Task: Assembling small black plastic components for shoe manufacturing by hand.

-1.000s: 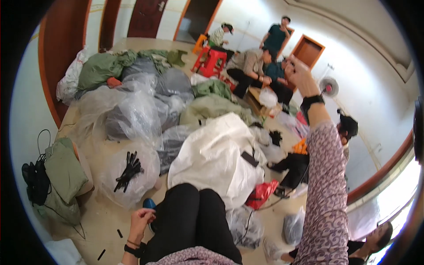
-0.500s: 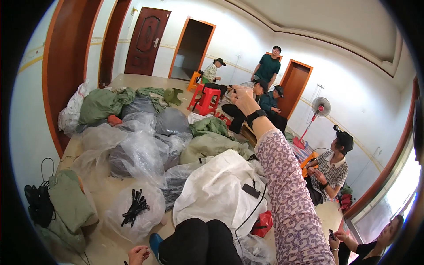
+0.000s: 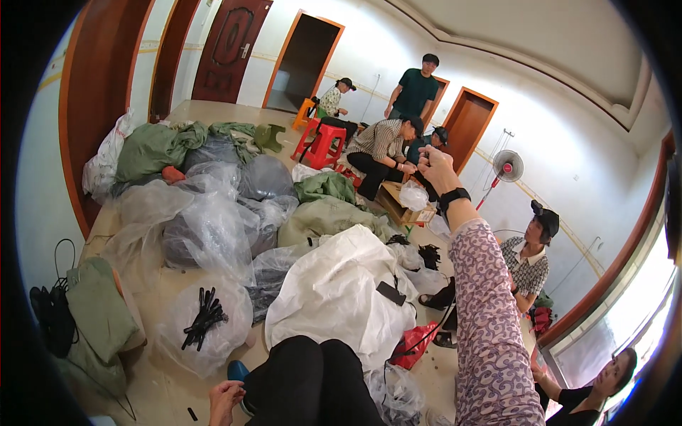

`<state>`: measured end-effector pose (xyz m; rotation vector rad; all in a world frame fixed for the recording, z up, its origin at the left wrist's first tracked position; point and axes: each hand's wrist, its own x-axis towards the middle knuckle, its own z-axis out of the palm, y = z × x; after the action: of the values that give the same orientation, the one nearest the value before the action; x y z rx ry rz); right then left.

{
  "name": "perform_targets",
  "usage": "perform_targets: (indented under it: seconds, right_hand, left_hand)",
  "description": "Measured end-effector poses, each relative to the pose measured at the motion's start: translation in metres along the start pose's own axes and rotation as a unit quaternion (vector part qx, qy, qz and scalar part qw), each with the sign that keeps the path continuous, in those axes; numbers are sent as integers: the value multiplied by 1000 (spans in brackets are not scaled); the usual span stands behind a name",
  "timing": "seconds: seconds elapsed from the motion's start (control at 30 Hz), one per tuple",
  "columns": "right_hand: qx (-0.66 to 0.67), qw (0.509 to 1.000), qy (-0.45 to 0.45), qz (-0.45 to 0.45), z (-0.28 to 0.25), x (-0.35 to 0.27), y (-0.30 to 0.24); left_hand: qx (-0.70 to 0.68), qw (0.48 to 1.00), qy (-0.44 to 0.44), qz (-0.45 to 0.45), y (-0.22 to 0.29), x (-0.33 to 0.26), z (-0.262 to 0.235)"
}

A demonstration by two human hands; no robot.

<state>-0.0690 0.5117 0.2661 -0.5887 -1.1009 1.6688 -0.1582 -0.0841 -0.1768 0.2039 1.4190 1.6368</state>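
My right hand (image 3: pixel 435 165) is lifted high in front of me on its patterned purple sleeve (image 3: pixel 490 319), black wristband (image 3: pixel 453 197) just below it, the fingers drawn loosely together; whether they pinch anything I cannot tell, it is too small against the people seated beyond. My left hand (image 3: pixel 224 402) sits low beside my knee in black trousers (image 3: pixel 312 383), fingers curled in, touching nothing that I can make out (its grip is half cut off by the frame edge). Nearest that hand is the clear plastic bag of black stick-shaped parts (image 3: pixel 204 319), lying on the tan floor (image 3: pixel 160 383) just left of my legs, and the big white woven sack (image 3: pixel 341 291) slumps against my knees with a small black flat piece (image 3: pixel 391 292) on its slope. With my arm up and my eyes off the floor, I judge that small piece could slide off the sack, and the thin cord (image 3: pixel 419 341) trailing near the red bag (image 3: pixel 415 344) could snag my sleeve when the arm drops
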Motion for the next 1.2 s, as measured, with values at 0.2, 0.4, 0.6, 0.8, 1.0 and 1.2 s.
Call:
perform_targets:
  seconds: [0.2,0.4,0.6,0.8,1.0,1.2]
  right_hand:
    - [-81,992,99,-7,-28,-25,-33]
    - [-66,996,53,34,-45,-29,-30]
    - [-92,993,77,7,-71,-33,-32]
    - [-93,988,119,36,-96,-39,-30]
    - [-22,993,82,80,-118,-41,-17]
    - [-21,992,68,108,-130,-55,-6]
  left_hand:
    - [-27,996,56,-57,7,22,21]
    - [-24,997,62,-43,6,13,16]
    - [-17,995,69,-64,7,7,15]
    - [10,996,66,-63,9,11,21]
    - [1,998,50,-46,7,9,18]
    - [15,998,46,-45,6,3,17]
